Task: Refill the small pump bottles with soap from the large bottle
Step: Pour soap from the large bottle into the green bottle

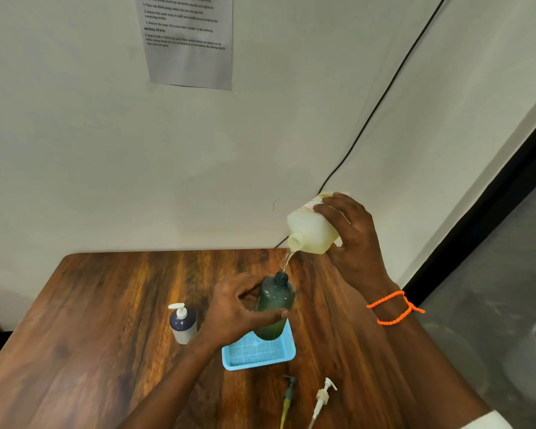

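My right hand (355, 243) holds the large white soap bottle (311, 229) tipped mouth-down to the left. A thin yellowish stream runs from its mouth into the open neck of a dark green bottle (274, 305). My left hand (242, 308) grips that green bottle around its middle and keeps it a little tilted over the far end of a blue tray (257, 354). A small dark blue bottle (183, 325) with a white pump on stands upright to the left. Two loose pump heads lie near the front edge: a green one (288, 394) and a white one (322, 397).
The wooden table (106, 320) ends at a white wall just behind the bottles. A black cable (384, 94) runs down that wall to the table's back edge. A printed sheet (189, 41) hangs on the wall above. The table's right edge lies under my right forearm.
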